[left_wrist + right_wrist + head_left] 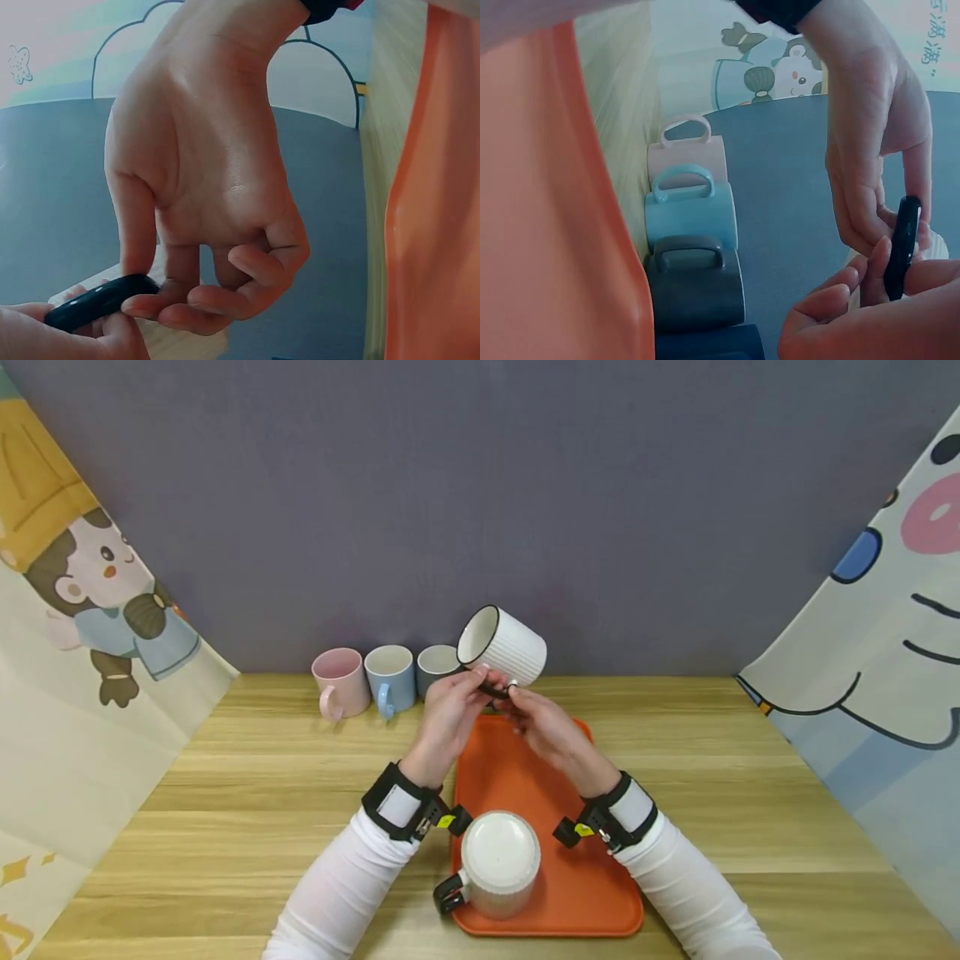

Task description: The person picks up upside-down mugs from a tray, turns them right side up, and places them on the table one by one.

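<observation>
A white ribbed mug (521,647) with a black rim is held up tilted above the tray's far end, its mouth facing up and left. Its black handle (903,251) points down toward the person. My left hand (450,714) pinches this handle between thumb and fingers from the left. From the right, my right hand (555,735) pinches the same handle, its thumb at the other end. In the left wrist view the right hand (214,172) shows its palm, with the other fingers loosely curled.
An orange tray (555,793) lies on the wooden table. On its near left part, a second white mug (501,856) stands with its base up, black handle jutting left. Along the back wall stand pink (351,689), light blue (401,681), grey (697,296) and navy (705,343) mugs.
</observation>
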The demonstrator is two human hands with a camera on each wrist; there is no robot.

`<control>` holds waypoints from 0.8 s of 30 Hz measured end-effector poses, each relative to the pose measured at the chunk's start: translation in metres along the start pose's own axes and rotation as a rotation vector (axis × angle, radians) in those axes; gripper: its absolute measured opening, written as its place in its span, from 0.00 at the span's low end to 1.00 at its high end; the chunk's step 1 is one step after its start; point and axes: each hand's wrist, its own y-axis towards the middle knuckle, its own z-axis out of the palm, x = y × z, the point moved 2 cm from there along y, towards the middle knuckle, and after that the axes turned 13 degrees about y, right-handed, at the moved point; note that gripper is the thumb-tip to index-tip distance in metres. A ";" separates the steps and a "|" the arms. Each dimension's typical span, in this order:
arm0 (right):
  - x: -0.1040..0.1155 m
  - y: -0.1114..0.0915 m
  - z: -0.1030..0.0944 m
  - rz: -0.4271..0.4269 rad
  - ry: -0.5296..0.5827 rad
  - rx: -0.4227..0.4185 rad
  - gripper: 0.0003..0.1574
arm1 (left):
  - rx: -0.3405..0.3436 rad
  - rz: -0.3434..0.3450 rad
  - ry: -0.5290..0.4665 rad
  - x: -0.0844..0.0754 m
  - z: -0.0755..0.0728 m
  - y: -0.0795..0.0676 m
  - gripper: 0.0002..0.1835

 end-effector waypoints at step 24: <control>0.019 -0.012 -0.028 -0.183 -0.608 0.073 0.23 | 0.087 0.066 -0.007 -0.003 0.006 0.012 0.17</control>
